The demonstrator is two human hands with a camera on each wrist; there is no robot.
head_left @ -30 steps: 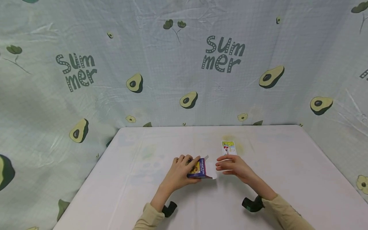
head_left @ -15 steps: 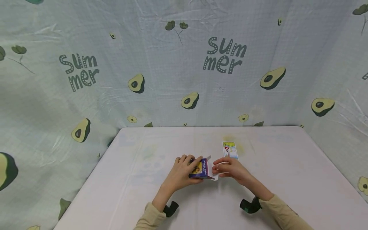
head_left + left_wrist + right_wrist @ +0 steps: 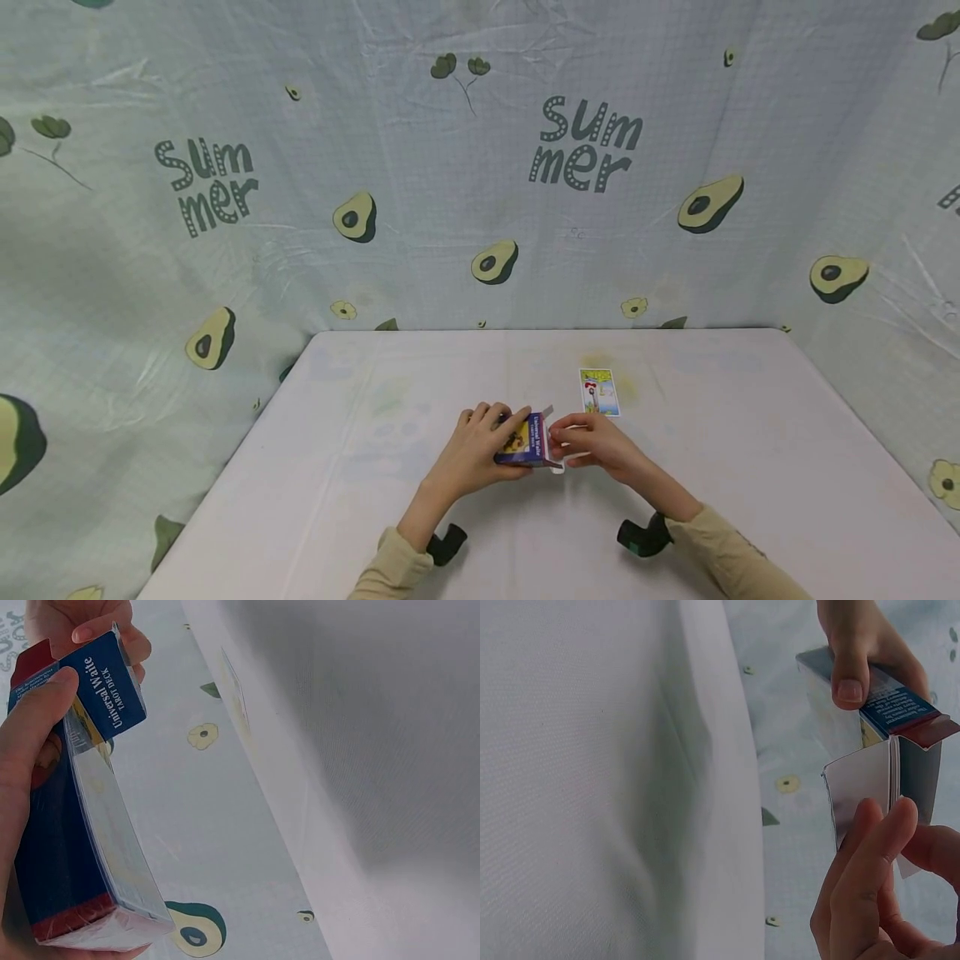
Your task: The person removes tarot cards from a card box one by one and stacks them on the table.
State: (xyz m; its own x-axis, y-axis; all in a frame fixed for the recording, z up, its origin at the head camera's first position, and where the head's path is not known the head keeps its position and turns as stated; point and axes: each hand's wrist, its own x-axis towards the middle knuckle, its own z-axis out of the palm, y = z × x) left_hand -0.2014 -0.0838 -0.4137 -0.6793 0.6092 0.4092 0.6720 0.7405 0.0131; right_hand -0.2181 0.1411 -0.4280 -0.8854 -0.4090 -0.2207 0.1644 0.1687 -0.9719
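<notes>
My left hand (image 3: 468, 454) grips a blue tarot deck box (image 3: 536, 437), its thumb along one edge in the left wrist view. The lid flap (image 3: 111, 686), lettered "Universal Waite Tarot Deck", stands folded outward at the box's open end. My right hand (image 3: 596, 446) is right at that end, fingers loosely bent. In the right wrist view its fingertips (image 3: 905, 810) overlap the flap's pale inner side, with the thumb a little apart from them. What lies deep inside the box is hidden.
A single illustrated card (image 3: 600, 392) lies face up on the pale table (image 3: 390, 400), beyond my right hand. Black wrist-worn devices (image 3: 446, 546) hang below both wrists. A curtain (image 3: 420, 167) printed with avocados rises behind the table.
My right hand has moved left, from beside the card to the box's open end. The left hand and box have shifted only slightly right in view. The card stays put.
</notes>
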